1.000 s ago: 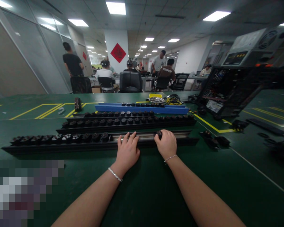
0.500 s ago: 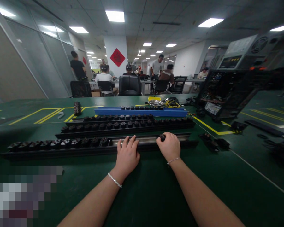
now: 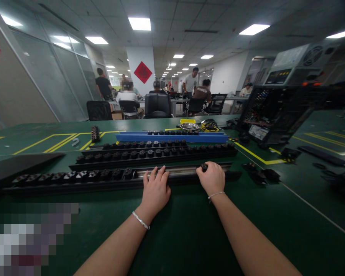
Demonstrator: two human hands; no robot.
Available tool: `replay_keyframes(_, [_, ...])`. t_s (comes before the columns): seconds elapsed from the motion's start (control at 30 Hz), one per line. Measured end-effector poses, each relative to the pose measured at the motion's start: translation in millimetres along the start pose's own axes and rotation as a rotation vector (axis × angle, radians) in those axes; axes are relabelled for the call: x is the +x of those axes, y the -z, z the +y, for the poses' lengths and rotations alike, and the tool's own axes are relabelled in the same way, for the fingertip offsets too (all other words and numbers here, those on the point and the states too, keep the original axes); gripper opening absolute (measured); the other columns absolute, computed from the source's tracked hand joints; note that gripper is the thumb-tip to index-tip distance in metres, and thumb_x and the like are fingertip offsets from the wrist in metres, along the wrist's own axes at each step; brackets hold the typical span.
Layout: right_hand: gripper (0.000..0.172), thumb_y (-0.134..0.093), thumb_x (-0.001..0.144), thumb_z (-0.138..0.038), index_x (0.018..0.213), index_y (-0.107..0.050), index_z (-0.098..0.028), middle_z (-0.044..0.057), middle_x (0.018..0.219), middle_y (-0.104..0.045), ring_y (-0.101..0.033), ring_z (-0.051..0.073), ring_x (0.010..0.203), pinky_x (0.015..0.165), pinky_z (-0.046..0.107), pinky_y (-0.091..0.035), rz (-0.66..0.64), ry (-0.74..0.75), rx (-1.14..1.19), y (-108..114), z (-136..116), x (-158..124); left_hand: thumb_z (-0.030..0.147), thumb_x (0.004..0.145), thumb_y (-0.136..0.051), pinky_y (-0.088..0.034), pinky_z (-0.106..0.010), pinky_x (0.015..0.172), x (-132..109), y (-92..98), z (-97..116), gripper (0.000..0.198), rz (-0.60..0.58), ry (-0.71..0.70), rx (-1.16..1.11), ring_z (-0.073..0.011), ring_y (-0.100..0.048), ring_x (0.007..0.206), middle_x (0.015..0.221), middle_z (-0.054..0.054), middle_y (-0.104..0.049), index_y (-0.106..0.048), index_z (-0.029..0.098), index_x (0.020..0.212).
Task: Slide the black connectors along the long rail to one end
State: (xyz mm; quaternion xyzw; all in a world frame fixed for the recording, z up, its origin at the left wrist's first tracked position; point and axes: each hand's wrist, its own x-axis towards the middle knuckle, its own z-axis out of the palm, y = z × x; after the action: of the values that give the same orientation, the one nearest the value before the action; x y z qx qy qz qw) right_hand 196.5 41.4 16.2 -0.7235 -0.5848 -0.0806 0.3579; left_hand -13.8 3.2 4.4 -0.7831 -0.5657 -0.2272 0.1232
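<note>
A long black rail (image 3: 74,183) lies across the green table (image 3: 189,230) in front of me, its left half filled with several small black parts. My left hand (image 3: 155,189) rests flat on the rail's bare metal channel with fingers spread. My right hand (image 3: 213,178) is curled in a fist on the rail farther right, gripping a small black part (image 3: 204,166) that sits in the channel. Two more loaded black rails (image 3: 149,154) lie just behind.
A blue rail (image 3: 172,136) lies farther back, with a metal bowl (image 3: 189,125) behind it. An open computer case (image 3: 278,113) stands at the right, loose black parts (image 3: 260,172) near it. A black slab (image 3: 17,165) lies at left. People sit and stand at desks beyond.
My right hand has slid the small black part a little to the right along the rail. My left hand has stayed put. The view has tilted slightly downward.
</note>
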Motion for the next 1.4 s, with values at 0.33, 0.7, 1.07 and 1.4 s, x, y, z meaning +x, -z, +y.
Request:
replay_keyframes(0.33, [0.021, -0.049, 0.075, -0.032, 0.079, -0.061, -0.015, 0.011, 0.083, -0.064, -0.054, 0.024, 0.084, 0.077, 0.035, -0.037, 0.012, -0.012, -0.033, -1.0, 5.2, 2.7, 0.022, 0.079, -0.048, -0.024, -0.057, 0.107, 0.4, 0.9, 0.8, 0.044, 0.002, 0.004, -0.001, -0.0295, -0.040, 0.128, 0.138, -0.007, -0.050, -0.054, 0.023, 0.122])
replay_keyframes(0.7, [0.024, -0.047, 0.076, -0.033, 0.079, -0.062, -0.015, 0.012, 0.083, -0.064, -0.054, 0.025, 0.084, 0.076, 0.036, -0.037, 0.036, -0.050, -0.063, 2.0, 17.7, 8.0, 0.022, 0.079, -0.048, -0.023, -0.056, 0.107, 0.3, -0.1, 0.1, 0.044, 0.007, 0.003, -0.002, -0.0296, -0.039, 0.129, 0.138, -0.007, -0.049, -0.054, 0.024, 0.123])
replay_keyframes(1.07, [0.025, -0.047, 0.076, -0.032, 0.083, -0.063, -0.014, 0.012, 0.085, -0.065, -0.055, 0.025, 0.086, 0.084, 0.038, -0.036, 0.028, -0.091, -0.065, 6.0, 26.4, 12.3, 0.022, 0.080, -0.046, -0.023, -0.056, 0.107, 0.3, 1.1, -0.1, 0.043, -0.003, -0.003, -0.003, -0.0294, -0.038, 0.130, 0.140, -0.006, -0.048, -0.053, 0.022, 0.122])
replay_keyframes(1.4, [0.031, -0.044, 0.075, -0.034, 0.087, -0.064, -0.015, 0.012, 0.093, -0.065, -0.053, 0.027, 0.093, 0.101, 0.052, -0.021, 0.038, -0.188, -0.085, 7.9, 31.9, 14.1, 0.022, 0.079, -0.047, -0.023, -0.056, 0.107, 0.4, -1.3, -0.4, 0.043, 0.005, 0.001, 0.007, -0.0295, -0.039, 0.128, 0.139, -0.006, -0.049, -0.054, 0.022, 0.122])
